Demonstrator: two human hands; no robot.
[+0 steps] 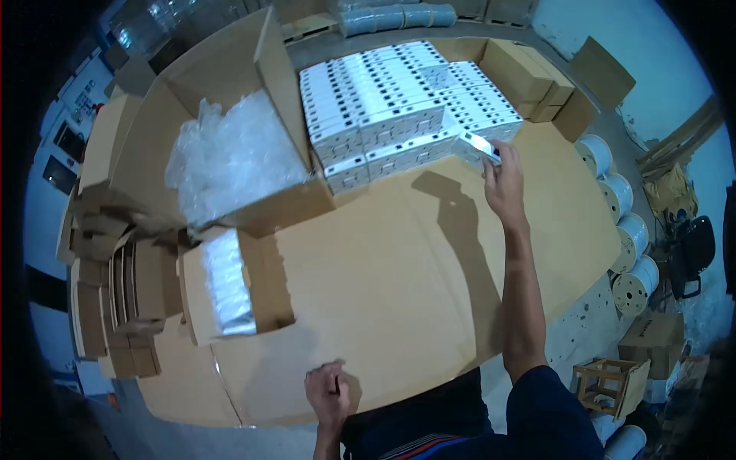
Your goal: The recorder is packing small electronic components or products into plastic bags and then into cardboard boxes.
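My right hand [504, 182] reaches far across the cardboard-covered table [399, 276] and grips a small white box [477, 146] at the right front corner of a big stack of white boxes [391, 107]. The box is tilted and touches the stack's edge. My left hand [328, 392] rests near the table's front edge with fingers curled, holding nothing that I can see. A small open carton [268, 284] with silvery wrapped items inside [227, 282] lies left of centre, between my two hands.
A large open carton [222, 77] filled with clear plastic bags [230, 157] stands at the back left. Flat folded cartons [126, 299] are piled at the left. Brown boxes [529, 77] sit behind the stack. White cable spools [632, 238] line the floor at the right.
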